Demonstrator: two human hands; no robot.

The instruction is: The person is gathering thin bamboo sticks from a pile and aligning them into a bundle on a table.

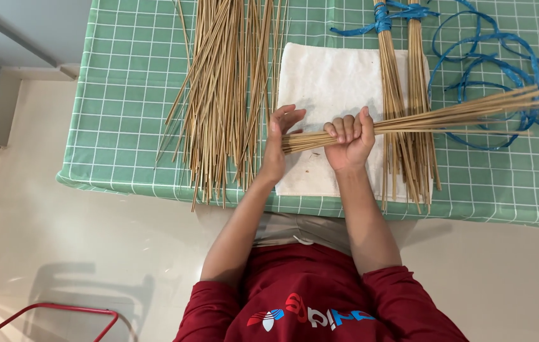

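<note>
Your right hand (349, 140) is curled in a fist around a bundle of thin tan sticks (446, 118), which lies level above the counter (124, 95) and fans out to your right. Your left hand (277, 142) is spread flat, palm pressed against the cut ends of that bundle, fingers pointing away from you. Both hands hover over a white rectangular cloth (329, 82) laid on the counter's green checked covering. To the left of the cloth lies a loose heap of long tan sticks (222, 95), some ends reaching past the counter's near edge. On the cloth's right side rest two bunches of the same sticks bound with blue ribbon (402, 95), passing beneath the held bundle. A tangle of blue plastic ribbon (497, 69) lies further right, partly under the fanned tips. A red metal tube frame (54, 310) stands on the pale floor at lower left.
</note>
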